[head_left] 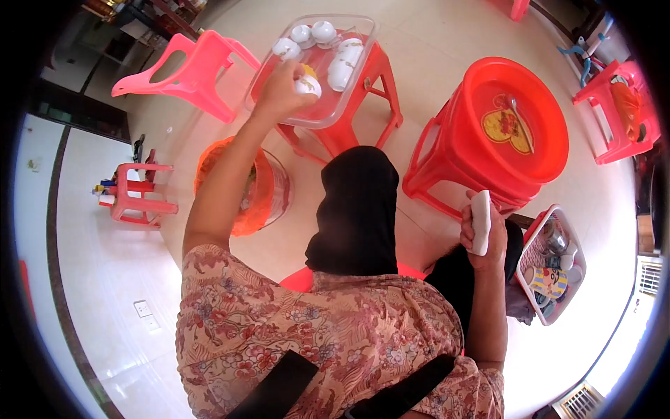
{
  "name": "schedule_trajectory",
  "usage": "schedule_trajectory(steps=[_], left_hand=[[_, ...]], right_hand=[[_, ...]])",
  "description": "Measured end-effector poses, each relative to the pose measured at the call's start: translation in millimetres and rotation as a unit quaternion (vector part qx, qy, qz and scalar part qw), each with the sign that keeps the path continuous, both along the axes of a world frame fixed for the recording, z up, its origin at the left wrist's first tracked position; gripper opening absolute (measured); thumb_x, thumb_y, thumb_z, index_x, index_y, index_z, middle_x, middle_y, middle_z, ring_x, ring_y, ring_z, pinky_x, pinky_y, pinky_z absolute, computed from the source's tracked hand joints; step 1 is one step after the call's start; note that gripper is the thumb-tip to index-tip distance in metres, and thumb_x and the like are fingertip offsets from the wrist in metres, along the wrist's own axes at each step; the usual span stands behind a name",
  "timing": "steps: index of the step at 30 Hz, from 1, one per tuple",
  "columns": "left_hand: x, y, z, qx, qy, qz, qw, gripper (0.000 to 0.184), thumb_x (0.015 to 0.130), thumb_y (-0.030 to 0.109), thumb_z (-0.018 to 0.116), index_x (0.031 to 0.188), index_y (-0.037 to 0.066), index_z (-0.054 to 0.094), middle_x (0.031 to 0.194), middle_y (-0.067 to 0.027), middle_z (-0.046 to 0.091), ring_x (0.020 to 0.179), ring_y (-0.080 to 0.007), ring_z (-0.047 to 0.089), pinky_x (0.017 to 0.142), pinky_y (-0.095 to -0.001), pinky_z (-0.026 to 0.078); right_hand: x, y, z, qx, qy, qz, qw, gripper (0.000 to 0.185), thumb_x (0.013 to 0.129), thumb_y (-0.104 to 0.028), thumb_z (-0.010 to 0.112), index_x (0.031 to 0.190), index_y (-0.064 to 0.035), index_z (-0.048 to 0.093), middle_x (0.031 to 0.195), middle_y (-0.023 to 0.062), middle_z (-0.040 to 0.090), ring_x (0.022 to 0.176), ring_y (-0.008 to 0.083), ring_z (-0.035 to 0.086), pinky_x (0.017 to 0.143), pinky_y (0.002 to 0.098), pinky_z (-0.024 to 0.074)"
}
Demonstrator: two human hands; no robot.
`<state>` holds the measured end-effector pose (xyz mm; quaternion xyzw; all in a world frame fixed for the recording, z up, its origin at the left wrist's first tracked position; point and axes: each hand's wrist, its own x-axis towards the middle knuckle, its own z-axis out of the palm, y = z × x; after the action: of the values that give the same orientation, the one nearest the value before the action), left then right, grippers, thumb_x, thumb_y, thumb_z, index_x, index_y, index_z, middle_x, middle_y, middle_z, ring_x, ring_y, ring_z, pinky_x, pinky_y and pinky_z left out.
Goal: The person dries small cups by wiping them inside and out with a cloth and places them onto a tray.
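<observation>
My left hand (280, 94) reaches over a clear plastic tray (322, 123) and is closed on a small white cup (308, 86) with a gold pattern. A bit of yellow shows beside the fingers. In the tray lie several white cups (324, 31) and a row of white ware (345, 64) with gold marks, nested end to end. My right hand (492, 241), low near my right knee, is closed around a white, oblong piece (481, 222); its kind I cannot make out. Close to that hand is a red basin (551, 150) with a spoon (521, 124) inside.
The tray rests on a red stool (377, 77), the basin on red stools (436, 157). An orange-lined bin (269, 209) stands by my left arm. A basket (581, 265) of mixed items is at right. A pink chair (188, 77) and small red stool (143, 206) stand left.
</observation>
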<state>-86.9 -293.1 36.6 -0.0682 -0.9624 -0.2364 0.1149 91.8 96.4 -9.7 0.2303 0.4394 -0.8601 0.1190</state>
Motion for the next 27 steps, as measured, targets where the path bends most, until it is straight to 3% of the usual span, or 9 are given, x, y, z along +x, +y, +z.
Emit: schedule_trajectory(steps=[7, 10, 17, 18, 20, 22, 24, 25, 27], left_hand=[[-9.5, 23.6, -25.9, -0.024, -0.037, 0.022, 0.999, 0.049, 0.059, 0.028, 0.077, 0.095, 0.006, 0.052, 0.093, -0.0123, 0.055, 0.088, -0.0251, 0.055, 0.074, -0.0348, 0.045], [-14.1, 28.7, -30.6, -0.028, -0.039, 0.039, 0.998, 0.051, 0.061, 0.029, 0.077, 0.096, 0.004, 0.049, 0.098, -0.0149, 0.052, 0.090, -0.0300, 0.054, 0.076, -0.0382, 0.044], [-39.2, -2.7, -74.1, 0.175, -0.073, -0.078, 0.979, 0.036, 0.070, 0.012, 0.071, 0.094, 0.004, 0.045, 0.087, -0.0072, 0.045, 0.080, -0.0190, 0.048, 0.071, -0.0323, 0.043], [-30.4, 2.3, -63.6, 0.223, -0.094, -0.101, 0.965, 0.032, 0.071, 0.008, 0.069, 0.092, 0.004, 0.045, 0.084, -0.0049, 0.044, 0.078, -0.0162, 0.046, 0.069, -0.0311, 0.042], [-23.1, 14.4, -56.3, 0.244, -0.041, -0.118, 0.962, 0.031, 0.071, 0.007, 0.070, 0.089, 0.005, 0.045, 0.081, -0.0021, 0.042, 0.074, -0.0140, 0.046, 0.067, -0.0295, 0.042], [-49.0, -17.9, -82.3, 0.136, -0.052, -0.089, 0.985, 0.035, 0.074, 0.011, 0.071, 0.101, 0.005, 0.048, 0.092, -0.0035, 0.050, 0.082, -0.0139, 0.052, 0.072, -0.0286, 0.046], [-42.4, -4.9, -66.4, -0.001, 0.039, -0.073, 0.997, 0.034, 0.074, 0.012, 0.072, 0.100, 0.005, 0.051, 0.093, -0.0056, 0.052, 0.078, -0.0158, 0.054, 0.070, -0.0295, 0.048], [-42.3, -4.2, -66.8, 0.028, 0.008, -0.057, 0.998, 0.033, 0.075, 0.012, 0.072, 0.099, 0.005, 0.051, 0.092, -0.0062, 0.053, 0.079, -0.0170, 0.055, 0.071, -0.0304, 0.047], [-47.6, -9.2, -70.3, 0.005, -0.026, -0.030, 0.999, 0.033, 0.076, 0.016, 0.071, 0.099, 0.003, 0.052, 0.089, -0.0078, 0.054, 0.085, -0.0195, 0.055, 0.074, -0.0326, 0.046]], right_hand=[[3.1, 1.9, 3.6, 0.034, 0.025, 0.004, 0.999, 0.035, 0.094, -0.030, 0.046, 0.108, 0.0001, 0.056, 0.067, 0.0021, 0.049, 0.041, 0.0077, 0.039, 0.033, 0.0198, 0.0288], [2.1, 3.0, 2.7, 0.025, 0.024, 0.005, 0.999, 0.033, 0.094, -0.029, 0.046, 0.108, -0.0011, 0.056, 0.066, 0.0016, 0.049, 0.041, 0.0079, 0.039, 0.033, 0.0201, 0.0282], [5.0, 8.3, -12.0, 0.019, 0.007, -0.011, 1.000, 0.037, 0.091, -0.030, 0.048, 0.114, -0.0023, 0.054, 0.068, 0.0033, 0.052, 0.043, 0.0086, 0.040, 0.033, 0.0194, 0.0291], [5.2, 6.4, -2.9, 0.013, 0.018, -0.004, 1.000, 0.022, 0.095, -0.026, 0.044, 0.101, -0.0091, 0.057, 0.064, 0.0001, 0.053, 0.043, 0.0079, 0.045, 0.036, 0.0203, 0.0349], [4.6, 7.6, -10.5, 0.001, 0.011, 0.001, 1.000, 0.023, 0.095, -0.025, 0.046, 0.101, -0.0083, 0.060, 0.066, -0.0008, 0.055, 0.046, 0.0074, 0.048, 0.038, 0.0209, 0.0374], [3.5, 4.6, -4.3, 0.043, -0.007, -0.014, 0.999, 0.025, 0.092, -0.028, 0.052, 0.092, -0.0061, 0.063, 0.070, -0.0020, 0.057, 0.057, 0.0060, 0.051, 0.048, 0.0202, 0.0391], [5.0, 4.5, -5.3, 0.031, 0.024, -0.004, 0.999, 0.027, 0.092, -0.031, 0.053, 0.095, -0.0069, 0.065, 0.070, -0.0011, 0.058, 0.058, 0.0064, 0.052, 0.048, 0.0213, 0.0390], [4.1, 2.3, 5.6, 0.079, -0.046, -0.007, 0.996, 0.026, 0.094, -0.031, 0.048, 0.098, -0.0084, 0.061, 0.062, -0.0013, 0.051, 0.042, 0.0056, 0.045, 0.034, 0.0200, 0.0317], [8.9, 7.3, 2.6, 0.093, 0.007, 0.002, 0.996, 0.023, 0.093, -0.028, 0.048, 0.097, -0.0081, 0.060, 0.068, -0.0001, 0.055, 0.048, 0.0053, 0.050, 0.039, 0.0190, 0.0359]])
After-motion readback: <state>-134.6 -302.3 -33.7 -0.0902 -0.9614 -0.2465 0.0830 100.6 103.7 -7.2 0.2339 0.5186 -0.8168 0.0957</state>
